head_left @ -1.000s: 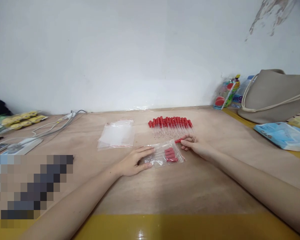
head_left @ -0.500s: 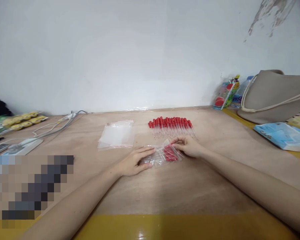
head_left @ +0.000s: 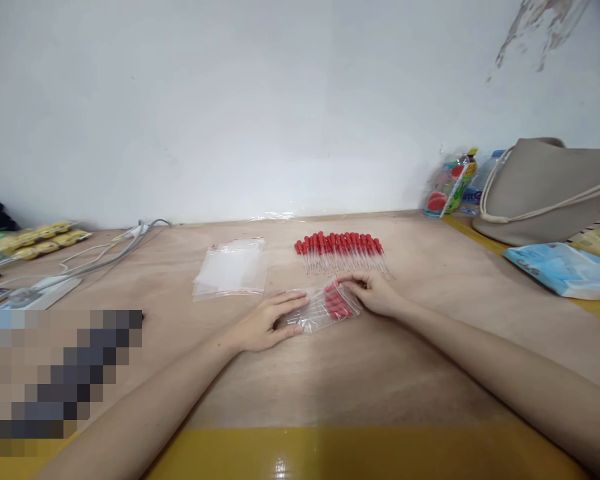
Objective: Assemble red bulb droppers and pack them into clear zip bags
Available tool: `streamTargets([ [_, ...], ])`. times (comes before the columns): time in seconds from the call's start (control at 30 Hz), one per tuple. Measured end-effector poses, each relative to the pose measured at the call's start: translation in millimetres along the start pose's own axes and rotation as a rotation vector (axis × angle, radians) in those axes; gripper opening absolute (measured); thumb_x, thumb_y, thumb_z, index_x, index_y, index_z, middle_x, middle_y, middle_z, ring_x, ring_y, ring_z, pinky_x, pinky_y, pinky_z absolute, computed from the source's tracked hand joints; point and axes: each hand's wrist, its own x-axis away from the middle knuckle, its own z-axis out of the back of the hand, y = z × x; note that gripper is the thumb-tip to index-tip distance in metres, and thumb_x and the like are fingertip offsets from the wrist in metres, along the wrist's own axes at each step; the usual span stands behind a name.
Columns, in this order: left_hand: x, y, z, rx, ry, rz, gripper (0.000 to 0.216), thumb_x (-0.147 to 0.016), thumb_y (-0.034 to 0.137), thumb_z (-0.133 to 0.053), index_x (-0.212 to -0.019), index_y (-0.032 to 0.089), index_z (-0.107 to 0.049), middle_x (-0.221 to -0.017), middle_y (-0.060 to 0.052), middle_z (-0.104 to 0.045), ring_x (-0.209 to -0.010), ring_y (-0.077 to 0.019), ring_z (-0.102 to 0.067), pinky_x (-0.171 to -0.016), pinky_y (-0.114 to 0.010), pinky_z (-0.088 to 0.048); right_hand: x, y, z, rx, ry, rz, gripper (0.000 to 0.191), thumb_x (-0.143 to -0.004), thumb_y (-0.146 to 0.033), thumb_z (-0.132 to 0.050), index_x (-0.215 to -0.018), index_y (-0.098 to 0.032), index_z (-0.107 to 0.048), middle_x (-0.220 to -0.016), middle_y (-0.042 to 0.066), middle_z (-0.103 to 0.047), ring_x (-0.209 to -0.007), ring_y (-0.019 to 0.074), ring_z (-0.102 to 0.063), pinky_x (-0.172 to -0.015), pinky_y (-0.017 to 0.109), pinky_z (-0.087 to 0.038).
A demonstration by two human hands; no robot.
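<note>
A small clear zip bag [head_left: 323, 309] lies on the wooden table [head_left: 330, 373] with several red-bulbed droppers inside. My left hand [head_left: 265, 323] rests flat on the bag's left end, fingers stretched out. My right hand [head_left: 373, 292] pinches the bag's right, open end, next to the red bulbs. Just beyond the bag, a row of several loose red-bulbed droppers [head_left: 341, 251] lies side by side. A stack of empty clear zip bags [head_left: 231, 270] sits to the left of that row.
A beige bag [head_left: 545, 190], bottles [head_left: 453, 183] and a blue packet [head_left: 563, 267] stand at the right. Cables and a power strip [head_left: 55, 283] lie at the left, with yellow items [head_left: 40, 240] behind. A yellow strip [head_left: 330, 453] edges the table's near side.
My right hand brought a single dropper from the row to the bag and pushed it in; now it grips the bag's open end. The left hand stayed put.
</note>
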Motion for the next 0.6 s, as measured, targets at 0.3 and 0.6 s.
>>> streamTargets([
  [0.3, 1, 0, 1, 0.004, 0.004, -0.013, 0.047, -0.084, 0.038, -0.049, -0.129, 0.028, -0.040, -0.138, -0.005, -0.036, -0.126, -0.0220, -0.035, -0.104, -0.042, -0.029, 4, 4, 7, 0.139, -0.028, -0.063, 0.019, -0.072, -0.021, -0.049, -0.083, -0.016, -0.065, -0.067, 0.002, -0.065, -0.059, 0.0143, -0.057, -0.057, 0.026, -0.045],
  [0.6, 0, 1, 2, -0.004, -0.020, -0.020, 0.046, -0.085, 0.036, -0.047, -0.130, 0.029, -0.039, -0.140, -0.003, -0.033, -0.127, -0.0215, -0.033, -0.104, -0.041, -0.029, 1, -6, 6, 0.050, -0.035, -0.099, 0.022, -0.073, -0.035, -0.055, -0.076, -0.017, -0.068, -0.078, 0.004, -0.069, -0.072, 0.0179, -0.061, -0.067, 0.029, -0.047],
])
